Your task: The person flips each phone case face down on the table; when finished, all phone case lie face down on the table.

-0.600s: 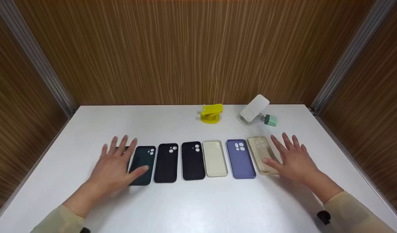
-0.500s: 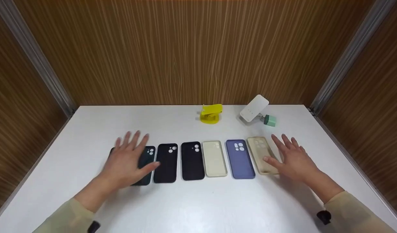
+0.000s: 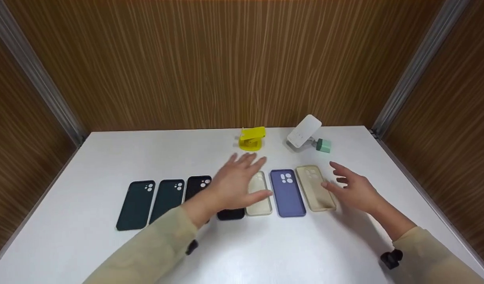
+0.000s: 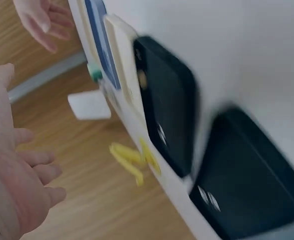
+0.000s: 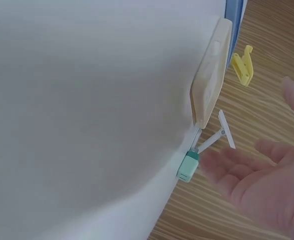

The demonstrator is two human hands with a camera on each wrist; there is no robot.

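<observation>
- now your spread left hand (image 3: 235, 186) hovers over a cream oblong plastic phone case (image 3: 261, 182)
- your loose, empty right hand (image 3: 355, 193) sits near a beige oblong plastic case (image 3: 315, 191)
- both lie flat, likely light, flexible; pinch sides

A small yellow stand (image 3: 250, 144) with a tilted top sits on a round base near the far edge of the white table (image 3: 265, 252). To its right, a white stand (image 3: 304, 131) leans at a slant, a small two-tone green block (image 3: 324, 146) just beside it. Behind rises a wood-grain back panel (image 3: 226, 59), with grey metal strips (image 3: 419, 71) at its corners.
</observation>
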